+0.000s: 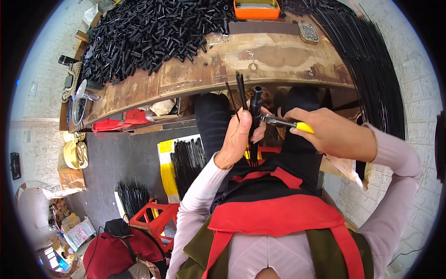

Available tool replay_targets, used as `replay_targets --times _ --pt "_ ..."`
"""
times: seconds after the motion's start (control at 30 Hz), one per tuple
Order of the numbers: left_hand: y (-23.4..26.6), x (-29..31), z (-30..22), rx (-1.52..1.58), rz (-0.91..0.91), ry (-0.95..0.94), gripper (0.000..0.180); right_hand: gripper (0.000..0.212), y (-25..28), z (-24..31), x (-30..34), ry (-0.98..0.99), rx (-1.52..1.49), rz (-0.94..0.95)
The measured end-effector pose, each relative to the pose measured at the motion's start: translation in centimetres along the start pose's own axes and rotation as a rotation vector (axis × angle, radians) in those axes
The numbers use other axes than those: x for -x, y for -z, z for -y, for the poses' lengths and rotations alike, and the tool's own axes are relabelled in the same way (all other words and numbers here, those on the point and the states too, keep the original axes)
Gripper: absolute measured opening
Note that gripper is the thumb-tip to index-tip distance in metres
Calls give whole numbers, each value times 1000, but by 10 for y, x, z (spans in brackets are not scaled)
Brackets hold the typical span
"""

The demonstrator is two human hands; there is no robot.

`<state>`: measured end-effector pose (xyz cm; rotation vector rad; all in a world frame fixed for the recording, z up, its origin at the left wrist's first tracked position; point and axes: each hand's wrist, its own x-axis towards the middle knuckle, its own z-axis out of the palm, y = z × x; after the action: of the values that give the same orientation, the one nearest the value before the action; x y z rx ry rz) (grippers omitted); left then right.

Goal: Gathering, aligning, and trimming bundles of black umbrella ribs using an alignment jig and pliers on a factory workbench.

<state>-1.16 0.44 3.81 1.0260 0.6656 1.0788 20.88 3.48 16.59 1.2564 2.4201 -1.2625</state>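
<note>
Grips in the left hand, closed tight, a bunch of thin black rods, jutting toward 11 o'clock above and fanning toward 6 o'clock below, along with a thicker black tube standing nearly upright at 1 o'clock of the thumb. Clenches in the right hand, at 3 o'clock, a plier-like tool with yellow handles, pointing its metal nose toward 9 o'clock, right up at the tube; cannot tell whether biting onto it or only touching. Holds all this above the lap, between black-trousered knees, and wears at 6 o'clock a red apron. Faces at 12 o'clock a worn wooden table, bearing a great heap of short black tubes toward 10 and 11 o'clock, an orange tray at 12, and a speckled grey block at 1. Has long black strands hanging at 2 o'clock, more rods in a yellow-and-white wrapper at 8 o'clock, and, farther out toward 7, a red plastic stool beside a maroon bag.
</note>
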Motion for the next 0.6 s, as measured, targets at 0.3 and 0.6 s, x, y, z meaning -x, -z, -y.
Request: replay_targets --times 0.3,0.6 --pt "9 -14 11 21 -247 -46 62 52 -36 -23 -42 21 368 -393" --pt "44 -26 -29 11 -495 -131 71 55 4 -96 -104 42 843 -760"
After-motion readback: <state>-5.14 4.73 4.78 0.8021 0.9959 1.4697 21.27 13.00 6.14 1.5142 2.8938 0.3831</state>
